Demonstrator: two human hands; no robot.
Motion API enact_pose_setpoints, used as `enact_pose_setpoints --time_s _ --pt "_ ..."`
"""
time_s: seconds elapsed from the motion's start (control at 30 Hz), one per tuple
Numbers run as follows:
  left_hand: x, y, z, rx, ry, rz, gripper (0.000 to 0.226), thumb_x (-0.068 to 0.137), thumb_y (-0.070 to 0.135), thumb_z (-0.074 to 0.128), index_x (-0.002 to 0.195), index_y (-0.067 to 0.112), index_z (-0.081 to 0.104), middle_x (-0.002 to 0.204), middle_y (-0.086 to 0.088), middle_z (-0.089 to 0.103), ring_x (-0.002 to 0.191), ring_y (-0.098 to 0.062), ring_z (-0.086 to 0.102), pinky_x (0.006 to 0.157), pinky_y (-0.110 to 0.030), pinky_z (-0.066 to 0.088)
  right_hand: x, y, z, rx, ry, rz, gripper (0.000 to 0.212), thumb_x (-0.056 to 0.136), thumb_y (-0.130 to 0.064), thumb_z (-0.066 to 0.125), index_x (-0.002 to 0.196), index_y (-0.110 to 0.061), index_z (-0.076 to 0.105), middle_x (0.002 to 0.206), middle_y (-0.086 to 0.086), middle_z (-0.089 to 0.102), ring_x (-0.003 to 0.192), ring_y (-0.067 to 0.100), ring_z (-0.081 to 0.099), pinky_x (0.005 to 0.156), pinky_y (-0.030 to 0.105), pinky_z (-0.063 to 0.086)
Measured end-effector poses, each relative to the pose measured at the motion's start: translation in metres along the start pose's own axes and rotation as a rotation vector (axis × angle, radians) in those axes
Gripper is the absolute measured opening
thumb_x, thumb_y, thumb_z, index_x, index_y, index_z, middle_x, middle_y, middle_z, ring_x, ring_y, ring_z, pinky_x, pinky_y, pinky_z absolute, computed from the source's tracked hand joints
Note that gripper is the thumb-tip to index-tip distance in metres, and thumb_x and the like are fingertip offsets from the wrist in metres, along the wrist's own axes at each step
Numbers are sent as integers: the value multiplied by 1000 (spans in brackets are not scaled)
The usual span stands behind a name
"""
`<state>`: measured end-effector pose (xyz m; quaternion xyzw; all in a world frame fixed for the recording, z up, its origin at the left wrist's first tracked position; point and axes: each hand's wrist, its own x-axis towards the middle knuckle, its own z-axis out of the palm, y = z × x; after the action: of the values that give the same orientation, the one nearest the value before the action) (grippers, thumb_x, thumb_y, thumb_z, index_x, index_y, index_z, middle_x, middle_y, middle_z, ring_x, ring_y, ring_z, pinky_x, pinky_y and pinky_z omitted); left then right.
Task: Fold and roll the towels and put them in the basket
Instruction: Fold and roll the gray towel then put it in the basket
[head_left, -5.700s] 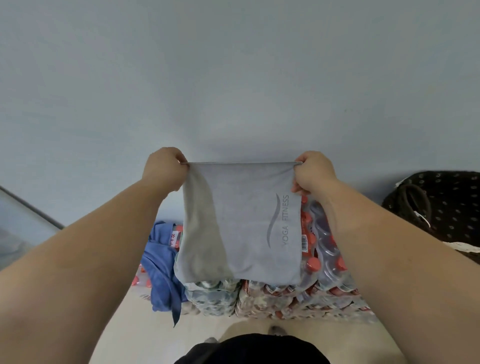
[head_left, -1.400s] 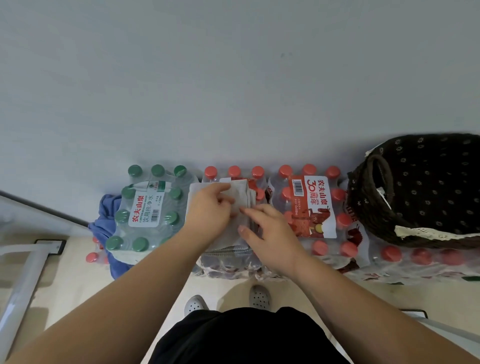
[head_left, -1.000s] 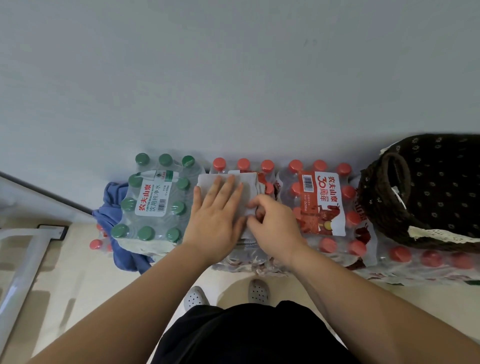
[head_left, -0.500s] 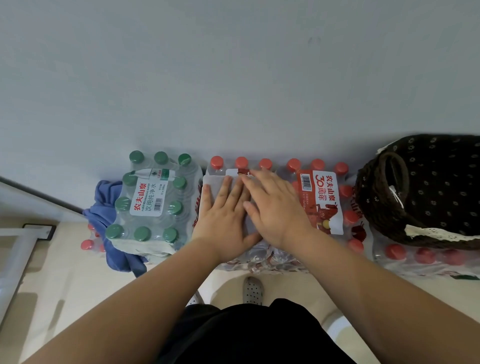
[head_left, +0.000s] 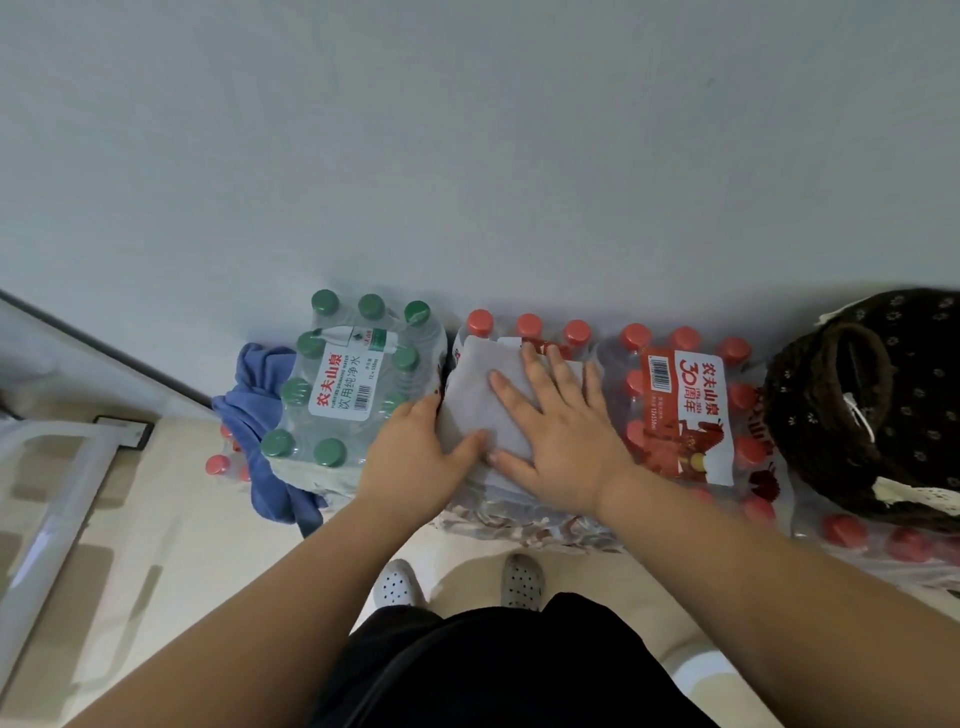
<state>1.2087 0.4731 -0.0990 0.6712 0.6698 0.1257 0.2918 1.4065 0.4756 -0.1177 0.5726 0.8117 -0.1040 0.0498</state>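
Grey towel (head_left: 475, 400) lies folded on red-capped bottle pack (head_left: 530, 326), long axis toward wall (head_left: 467, 156); your right hand (head_left: 558, 434) flat on it, fingers (head_left: 560, 370) straight; left hand (head_left: 415, 457) grips its left edge; basket (head_left: 909, 405) well right.

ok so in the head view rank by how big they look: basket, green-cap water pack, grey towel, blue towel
1. basket and green-cap water pack: about alike; the basket runs off the frame, so unranked.
2. grey towel and blue towel: clearly smaller; both partly hidden, too close to call.
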Motion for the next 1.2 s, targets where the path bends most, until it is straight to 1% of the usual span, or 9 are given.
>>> enact_pose_setpoints --time_s 0.07,0.17,0.33,0.43,0.67,0.87,0.97,1.07,1.2 --pt "9 3 1 -45 -29 -43 45 78 58 66 105 22 61 94 0 63 87 -22 61 74 -37 51 -5 -20 2 57 -3 150 84 87 -76 12 158 -34 -3 165 11 -16 150 36 -18 117 63 -11" --pt "21 8 -3 -30 -65 -66 44 73 49 73 105 21 63 94 1 67 87 -22 63 77 -38 53 -8 -39 -1 104 -35 257 85 86 -75 12 158 -32 -5 165 15 -15 150 37 -15 116 65 -11" --pt "44 19 -19 7 -164 -57 28 69 37 77 77 16 61 70 0 61 66 -18 58 52 -28 41 4 -12 -19 66 127 64 84 90 -69 29 159 -29 3 166 14 -7 153 35 -5 120 58 -8" --pt "59 26 -28 68 -223 -15 25 70 33 77 74 14 60 69 -1 61 63 -18 57 48 -26 35 17 17 -26 14 35 -110 82 94 -65 35 157 -35 -7 165 7 -19 153 30 -13 122 52 -5" --pt "92 45 -38 349 -334 178 20 72 20 70 72 23 50 76 2 57 74 -22 58 56 -29 42 -12 11 -21 72 -163 103 83 93 -73 22 155 -35 -17 164 11 -23 152 31 -16 123 51 2" --pt "98 62 -30 601 -185 511 20 80 15 58 87 23 41 92 -3 61 87 -31 61 66 -33 34 -3 18 -51 135 253 179 102 85 -52 66 159 -19 5 166 14 5 153 33 7 124 48 9" --pt "95 65 -29 639 -170 576 24 83 19 57 106 21 51 104 -6 63 95 -31 61 70 -33 30 22 32 -65 72 138 66 107 83 -47 71 159 -21 0 164 8 17 152 28 11 124 43 8" --pt "88 61 -27 540 -191 487 52 74 41 61 120 21 49 110 -2 61 101 -28 60 78 -35 38 34 40 -62 55 17 17 104 82 -47 73 159 -21 9 145 6 42 137 27 36 116 39 26" --pt "80 55 -24 565 -243 415 82 65 55 70 136 26 40 123 0 52 113 -26 54 94 -43 43 37 42 -55 97 24 59 95 81 -45 74 157 -21 22 139 6 45 128 29 43 105 42 38"
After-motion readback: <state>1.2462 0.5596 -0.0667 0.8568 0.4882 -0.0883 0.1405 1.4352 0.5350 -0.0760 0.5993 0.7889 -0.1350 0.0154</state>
